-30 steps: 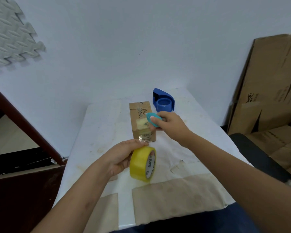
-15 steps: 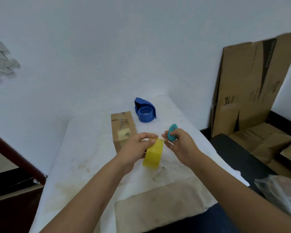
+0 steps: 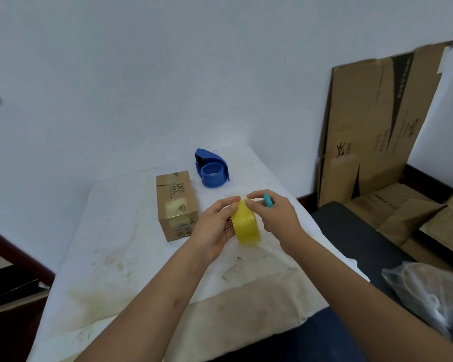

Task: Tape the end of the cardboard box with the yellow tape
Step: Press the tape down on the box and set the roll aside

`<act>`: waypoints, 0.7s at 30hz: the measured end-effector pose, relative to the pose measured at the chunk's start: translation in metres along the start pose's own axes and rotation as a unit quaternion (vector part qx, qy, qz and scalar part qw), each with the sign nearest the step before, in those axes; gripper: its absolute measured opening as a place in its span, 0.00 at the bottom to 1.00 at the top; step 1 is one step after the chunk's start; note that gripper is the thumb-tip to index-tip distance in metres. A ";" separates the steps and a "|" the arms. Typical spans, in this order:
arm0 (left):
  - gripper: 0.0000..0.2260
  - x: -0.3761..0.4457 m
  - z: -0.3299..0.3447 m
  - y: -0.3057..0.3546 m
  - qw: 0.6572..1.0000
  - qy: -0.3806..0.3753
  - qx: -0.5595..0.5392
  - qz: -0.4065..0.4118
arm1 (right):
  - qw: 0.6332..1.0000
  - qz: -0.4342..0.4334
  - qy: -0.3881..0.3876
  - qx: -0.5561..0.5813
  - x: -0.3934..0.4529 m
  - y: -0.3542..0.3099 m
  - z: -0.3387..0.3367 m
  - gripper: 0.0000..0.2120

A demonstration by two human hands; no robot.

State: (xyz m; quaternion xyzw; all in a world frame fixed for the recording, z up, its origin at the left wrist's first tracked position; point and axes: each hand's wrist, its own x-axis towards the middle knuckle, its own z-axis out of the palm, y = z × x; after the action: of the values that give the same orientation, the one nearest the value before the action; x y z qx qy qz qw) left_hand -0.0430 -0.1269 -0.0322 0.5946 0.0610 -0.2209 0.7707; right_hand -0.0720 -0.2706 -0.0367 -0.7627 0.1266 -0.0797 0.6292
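Yellow tape [image 3: 246,226] roll sits clasped between left grip [image 3: 215,226] and right grip [image 3: 277,218], cardboard box [image 3: 177,205] just left

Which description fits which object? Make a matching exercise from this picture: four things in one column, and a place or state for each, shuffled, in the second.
Things:
1. yellow tape roll
2. cardboard box
3. blue tape dispenser
4. small teal object

Descriptions:
A. tucked in the right hand
B. lying on the table, left of the hands
C. gripped by the left hand, off the table
D. at the table's far end, near the wall

Pairs: 1-C, 2-B, 3-D, 4-A
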 end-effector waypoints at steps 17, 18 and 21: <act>0.11 -0.019 -0.039 0.033 0.995 -0.041 0.090 0.032 | 0.869 -0.141 0.037 -0.474 0.025 -0.002 -0.008 0.08; 0.11 -0.020 -0.047 0.039 0.995 -0.033 0.084 0.046 | 0.858 -0.147 0.025 -0.492 0.025 0.000 -0.004 0.08; 0.11 -0.019 -0.069 0.052 0.995 0.013 0.061 0.082 | 0.844 -0.162 -0.007 -0.511 0.027 0.007 0.009 0.08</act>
State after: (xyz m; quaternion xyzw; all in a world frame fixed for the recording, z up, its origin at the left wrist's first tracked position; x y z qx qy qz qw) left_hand -0.0271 -0.0464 0.0011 0.6462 0.0080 -0.1526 0.7477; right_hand -0.0446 -0.2709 -0.0459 -0.9865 0.0195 -0.0989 0.1289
